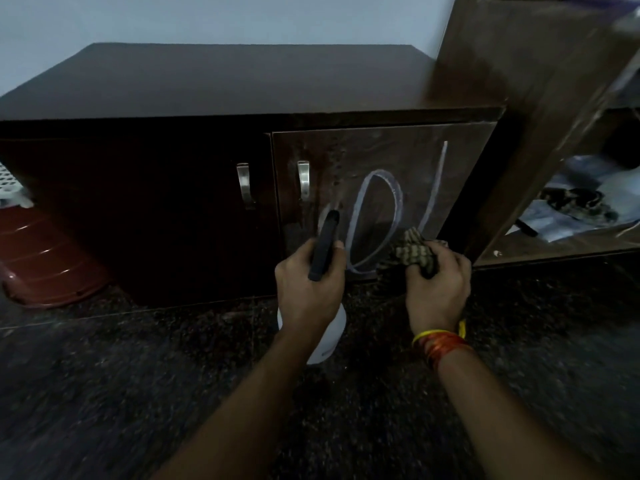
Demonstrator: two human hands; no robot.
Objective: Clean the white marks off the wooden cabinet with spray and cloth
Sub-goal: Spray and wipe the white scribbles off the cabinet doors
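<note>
Gripping spray bottle upright, nozzle toward marked cabinet door: left hand; right hand clutching cloth.

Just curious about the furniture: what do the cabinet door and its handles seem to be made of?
Cabinet door: dark brown wood or wood-look laminate, apparently glossy, since it gives soft reflections; which one is unclear. Handles: brushed silvery metal, by their dull grey sheen.

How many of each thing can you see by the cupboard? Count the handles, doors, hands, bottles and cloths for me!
Metal handles: 2, one on the left door, one on the right door
Cabinet doors: 2
Hands: 2, left hand, right hand
Spray bottles: 1
Cloths: 1
Total: 8
</note>
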